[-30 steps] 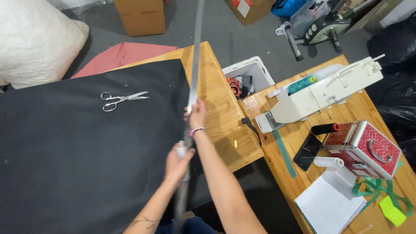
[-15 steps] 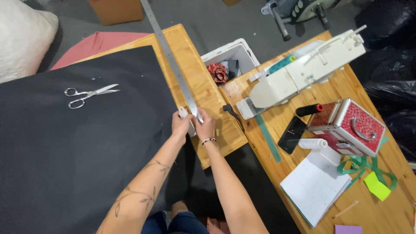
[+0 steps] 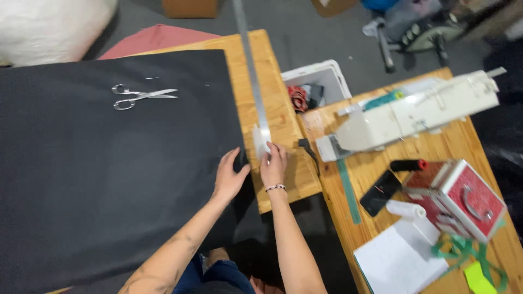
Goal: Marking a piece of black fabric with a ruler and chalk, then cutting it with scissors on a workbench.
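Note:
A large black fabric sheet [image 3: 109, 163] covers most of a wooden table [image 3: 283, 130]. A long metal ruler [image 3: 251, 71] lies along the bare wood strip beside the fabric's right edge, running away from me. My right hand [image 3: 274, 163] holds the ruler's near end, where a white tag sits. My left hand [image 3: 230, 177] rests flat on the fabric's right edge, fingers spread, right next to the right hand. Silver scissors [image 3: 139, 97] lie on the fabric at the far left.
A second wooden table at right carries a white sewing machine [image 3: 419, 111], a red box [image 3: 463, 198], a black phone [image 3: 380, 192], a green ruler [image 3: 348, 190], white paper [image 3: 400, 261]. A white bin [image 3: 327, 76] sits between the tables.
The ruler has come down from a raised tilt to lie flat on the wood. My left hand let go of it and moved onto the fabric edge.

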